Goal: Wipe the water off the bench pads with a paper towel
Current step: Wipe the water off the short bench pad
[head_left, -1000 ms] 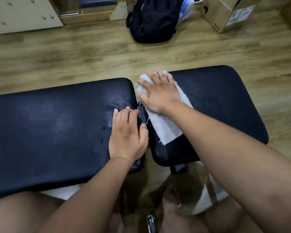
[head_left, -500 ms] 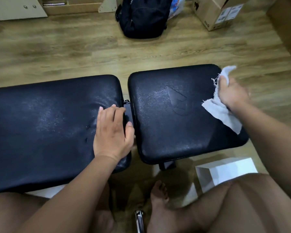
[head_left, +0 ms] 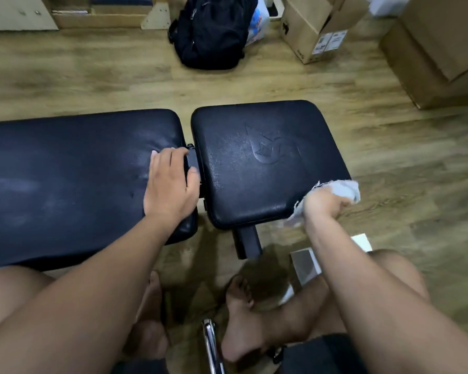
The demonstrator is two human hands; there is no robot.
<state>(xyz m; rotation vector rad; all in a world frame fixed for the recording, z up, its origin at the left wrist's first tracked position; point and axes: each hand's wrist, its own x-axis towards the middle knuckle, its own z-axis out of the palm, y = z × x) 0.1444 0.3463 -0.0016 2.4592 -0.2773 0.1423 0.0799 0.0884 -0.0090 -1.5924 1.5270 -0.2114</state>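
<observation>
While left hand (head_left: 170,184) rests, right hand (head_left: 325,203) grips paper towel (head_left: 341,188).

The left hand (head_left: 170,184) lies flat across the near right end of the long pad (head_left: 65,179), its thumb over the narrow gap with the black hinge bracket (head_left: 193,160). Between the hands the short pad (head_left: 254,163) is bare. The right hand (head_left: 326,205), gripping the paper towel (head_left: 341,188), blocks its near right corner.
</observation>
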